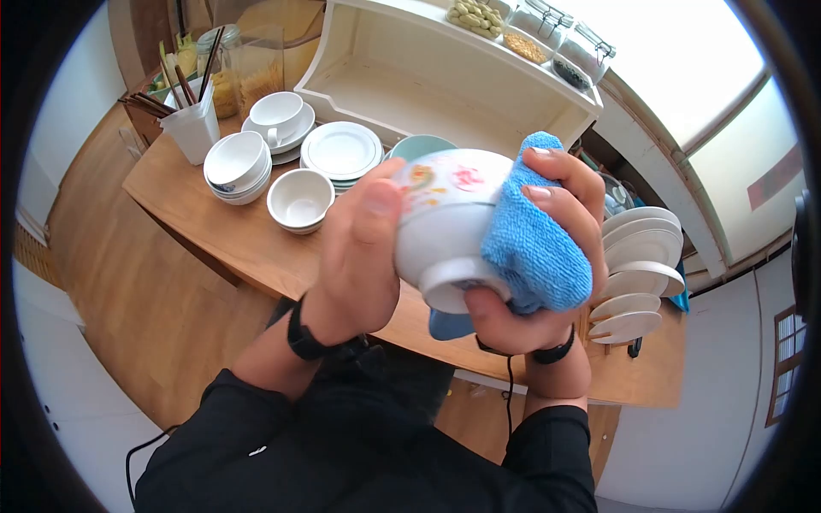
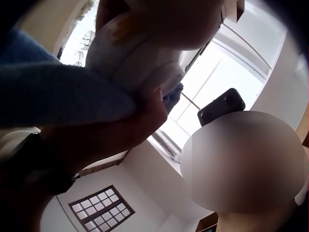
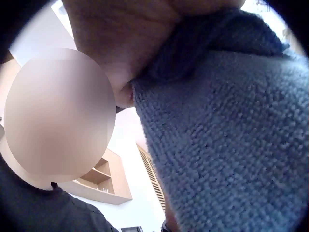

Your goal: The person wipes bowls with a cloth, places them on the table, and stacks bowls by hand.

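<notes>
A white bowl (image 1: pixel 445 227) with pink and yellow flowers is held tilted in the air, its foot ring facing down toward the person. My left hand (image 1: pixel 359 248) grips its left side, thumb along the outer wall. On the other side my right hand (image 1: pixel 583 227) holds a blue terry cloth (image 1: pixel 543 248) wrapped against the bowl, with the thumb by the foot ring. In the right wrist view the cloth (image 3: pixel 227 135) hangs large and close. The left wrist view shows the bowl (image 2: pixel 135 63) in shadow between both hands.
On the wooden table (image 1: pixel 248 248) stand stacked white bowls (image 1: pixel 299 198), small plates (image 1: pixel 342 150), a cup (image 1: pixel 275 115) and a chopstick holder (image 1: pixel 192 128). A rack of white plates (image 1: pixel 641 244) is at the right. Behind, a white shelf (image 1: pixel 445 73) carries glass jars (image 1: pixel 526 43).
</notes>
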